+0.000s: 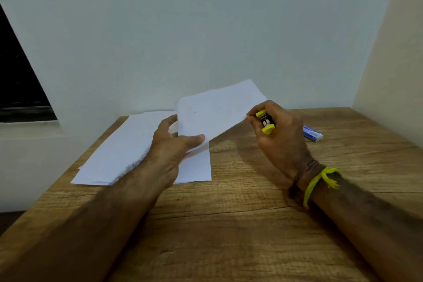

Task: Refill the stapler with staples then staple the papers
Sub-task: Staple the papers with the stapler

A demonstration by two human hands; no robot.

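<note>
My left hand (174, 144) pinches the near corner of white papers (215, 112) and holds them lifted and tilted above the table. My right hand (281, 135) is closed around a small yellow stapler (266, 122), whose front end meets the right edge of the lifted papers. More white sheets (123, 151) lie flat on the wooden table (240, 224) under my left hand. A blue and white staple box (312, 134) lies on the table just right of my right hand, partly hidden by it.
A pale wall stands close behind the table, and a cream side wall closes in on the right. A dark window opening (18, 80) sits at the far left. The table's left edge runs diagonally near the flat sheets.
</note>
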